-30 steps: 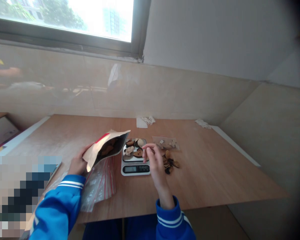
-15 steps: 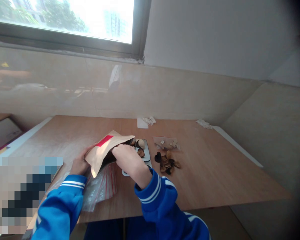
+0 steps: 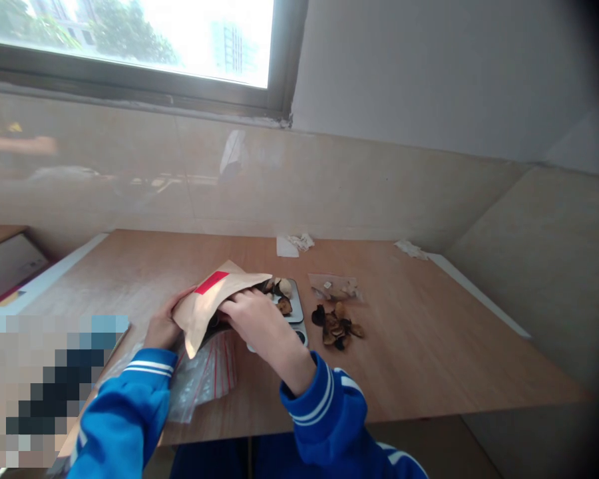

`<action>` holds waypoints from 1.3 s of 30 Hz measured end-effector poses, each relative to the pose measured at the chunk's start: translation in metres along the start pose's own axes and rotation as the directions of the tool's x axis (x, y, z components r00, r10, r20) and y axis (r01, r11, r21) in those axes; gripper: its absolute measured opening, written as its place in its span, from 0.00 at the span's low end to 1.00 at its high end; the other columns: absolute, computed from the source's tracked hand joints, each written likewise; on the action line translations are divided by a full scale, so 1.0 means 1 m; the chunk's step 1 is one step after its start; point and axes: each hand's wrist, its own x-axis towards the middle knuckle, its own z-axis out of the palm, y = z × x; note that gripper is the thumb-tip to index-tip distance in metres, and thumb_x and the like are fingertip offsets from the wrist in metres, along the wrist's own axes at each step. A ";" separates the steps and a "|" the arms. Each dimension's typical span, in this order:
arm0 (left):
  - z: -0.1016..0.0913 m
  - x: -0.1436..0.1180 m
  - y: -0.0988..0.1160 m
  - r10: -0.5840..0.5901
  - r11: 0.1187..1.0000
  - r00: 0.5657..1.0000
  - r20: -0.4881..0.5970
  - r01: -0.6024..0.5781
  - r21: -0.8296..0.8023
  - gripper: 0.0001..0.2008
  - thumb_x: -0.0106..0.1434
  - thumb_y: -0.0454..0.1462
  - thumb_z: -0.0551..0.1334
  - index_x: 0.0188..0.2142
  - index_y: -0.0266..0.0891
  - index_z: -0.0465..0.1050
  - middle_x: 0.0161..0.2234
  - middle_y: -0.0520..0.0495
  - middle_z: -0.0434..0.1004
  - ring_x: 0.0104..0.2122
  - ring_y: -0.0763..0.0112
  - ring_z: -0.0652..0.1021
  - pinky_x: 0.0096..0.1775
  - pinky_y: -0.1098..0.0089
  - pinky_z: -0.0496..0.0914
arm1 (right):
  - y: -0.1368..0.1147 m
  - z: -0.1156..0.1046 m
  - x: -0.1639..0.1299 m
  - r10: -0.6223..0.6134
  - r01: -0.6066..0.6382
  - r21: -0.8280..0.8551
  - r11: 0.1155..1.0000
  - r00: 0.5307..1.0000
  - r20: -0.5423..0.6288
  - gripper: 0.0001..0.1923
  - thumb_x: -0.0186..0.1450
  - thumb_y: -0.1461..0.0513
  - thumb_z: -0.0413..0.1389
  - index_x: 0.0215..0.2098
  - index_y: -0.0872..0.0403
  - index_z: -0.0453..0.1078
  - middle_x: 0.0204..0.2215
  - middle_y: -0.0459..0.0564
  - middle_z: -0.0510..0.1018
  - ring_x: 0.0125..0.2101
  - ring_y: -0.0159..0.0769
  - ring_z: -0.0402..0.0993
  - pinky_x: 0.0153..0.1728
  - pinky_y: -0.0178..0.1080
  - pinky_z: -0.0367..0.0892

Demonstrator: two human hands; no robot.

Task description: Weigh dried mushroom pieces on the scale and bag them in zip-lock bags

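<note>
My left hand grips the side of a brown kraft paper bag with a red label, which lies tilted with its mouth toward the right. At that mouth is my right hand, knuckles showing and fingers curled in under the edge. The bag hides its fingertips and whatever they may hold. Just behind the right hand sits a small white scale, partly covered, with dried brown and pale pieces on its platform. Clear zip bags with red seal lines lie beneath the paper bag.
Right of the scale, a pile of dark, curled dried pieces rests on the wooden table. Behind it lies a clear zip bag with pale pieces inside. Crumpled white tissue and another tissue lie near the wall.
My right hand has drawn back a little out of the paper bag, so more of its fingers show. The left hand still holds the bag. The view has shifted slightly.
</note>
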 end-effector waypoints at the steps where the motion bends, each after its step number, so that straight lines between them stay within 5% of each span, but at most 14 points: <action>1: -0.001 0.000 0.000 0.004 1.000 1.000 0.001 -0.004 0.002 0.27 0.53 0.43 0.61 0.53 0.39 0.72 0.50 0.43 0.77 0.51 0.53 0.75 0.54 0.58 0.68 | 0.001 -0.005 -0.004 -0.039 0.039 0.000 0.999 0.999 -0.015 0.13 0.68 0.67 0.52 0.49 0.52 0.71 0.46 0.52 0.77 0.48 0.40 0.72 0.52 0.42 0.67; 6: -0.005 0.003 -0.002 -0.003 1.000 1.000 0.018 0.003 0.028 0.30 0.50 0.44 0.64 0.53 0.40 0.71 0.50 0.43 0.78 0.51 0.51 0.75 0.54 0.57 0.68 | 0.009 -0.015 -0.028 -0.028 0.083 0.174 0.981 0.956 -0.293 0.09 0.69 0.65 0.51 0.43 0.52 0.72 0.48 0.53 0.76 0.49 0.39 0.72 0.51 0.42 0.67; 10: -0.006 0.004 -0.005 -0.023 1.000 1.000 0.010 0.023 0.011 0.32 0.46 0.44 0.66 0.53 0.41 0.71 0.49 0.44 0.78 0.51 0.50 0.75 0.52 0.59 0.69 | 0.023 -0.004 -0.053 0.231 -0.002 0.440 0.898 0.853 -0.468 0.06 0.69 0.63 0.52 0.42 0.51 0.70 0.45 0.51 0.78 0.47 0.36 0.74 0.49 0.40 0.69; 13: -0.006 0.003 -0.006 -0.020 0.999 1.000 0.002 0.020 0.026 0.32 0.46 0.45 0.66 0.52 0.41 0.71 0.48 0.44 0.78 0.51 0.51 0.75 0.51 0.62 0.69 | 0.038 0.018 -0.068 0.520 -0.146 0.651 0.745 0.738 -0.430 0.06 0.70 0.60 0.50 0.43 0.52 0.65 0.42 0.52 0.79 0.45 0.36 0.76 0.47 0.40 0.70; 15: -0.006 0.003 -0.006 -0.019 0.999 1.000 0.003 0.019 0.040 0.32 0.46 0.46 0.65 0.51 0.40 0.72 0.48 0.44 0.78 0.50 0.51 0.76 0.51 0.63 0.70 | 0.047 0.035 -0.075 0.601 -0.227 0.711 0.666 0.728 -0.330 0.07 0.71 0.59 0.46 0.44 0.52 0.62 0.41 0.53 0.80 0.43 0.36 0.77 0.44 0.40 0.71; 18: -0.006 0.004 -0.009 -0.017 0.999 1.000 0.013 0.016 0.040 0.33 0.46 0.47 0.65 0.52 0.39 0.71 0.48 0.42 0.78 0.50 0.51 0.76 0.50 0.63 0.70 | 0.058 0.054 -0.081 0.593 -0.345 0.636 0.691 0.773 -0.226 0.09 0.71 0.57 0.45 0.43 0.53 0.61 0.40 0.55 0.80 0.42 0.39 0.78 0.42 0.40 0.71; 21: -0.007 0.005 -0.011 -0.006 0.999 1.000 0.017 0.006 0.037 0.33 0.45 0.46 0.65 0.51 0.39 0.71 0.48 0.42 0.78 0.50 0.51 0.76 0.50 0.63 0.70 | 0.070 0.062 -0.089 0.585 -0.438 0.458 0.774 0.772 -0.250 0.10 0.71 0.57 0.44 0.41 0.54 0.63 0.39 0.56 0.79 0.43 0.42 0.76 0.43 0.43 0.69; 28: -0.008 0.006 -0.007 -0.008 0.999 1.000 0.001 0.008 0.037 0.30 0.44 0.47 0.65 0.48 0.41 0.73 0.44 0.44 0.80 0.48 0.51 0.77 0.49 0.63 0.71 | 0.100 0.051 -0.115 0.620 -0.625 0.179 0.760 0.614 -0.489 0.13 0.71 0.56 0.44 0.41 0.55 0.65 0.36 0.56 0.79 0.39 0.45 0.74 0.44 0.47 0.64; 30: -0.008 0.006 -0.008 0.002 0.999 1.000 -0.003 -0.002 0.039 0.30 0.44 0.47 0.65 0.48 0.39 0.73 0.45 0.43 0.79 0.48 0.50 0.77 0.49 0.63 0.71 | 0.101 0.049 -0.113 0.602 -0.615 0.155 0.773 0.635 -0.484 0.15 0.71 0.55 0.44 0.41 0.55 0.66 0.36 0.56 0.79 0.39 0.44 0.73 0.43 0.45 0.63; 35: -0.007 0.007 -0.015 -0.007 0.999 1.000 0.003 0.007 0.049 0.30 0.46 0.47 0.64 0.50 0.41 0.72 0.46 0.44 0.79 0.49 0.51 0.76 0.49 0.62 0.71 | 0.092 0.050 -0.094 0.508 -0.516 0.070 0.853 0.794 -0.334 0.12 0.70 0.57 0.48 0.43 0.54 0.70 0.39 0.54 0.79 0.40 0.43 0.72 0.43 0.43 0.59; 39: -0.003 0.007 -0.022 0.003 0.997 1.000 -0.022 -0.002 0.075 0.32 0.52 0.48 0.62 0.55 0.40 0.69 0.49 0.43 0.77 0.51 0.52 0.75 0.50 0.61 0.70 | 0.089 0.052 -0.096 0.525 -0.518 0.103 0.849 0.804 -0.281 0.13 0.69 0.60 0.49 0.47 0.51 0.71 0.44 0.52 0.77 0.46 0.43 0.69 0.46 0.44 0.58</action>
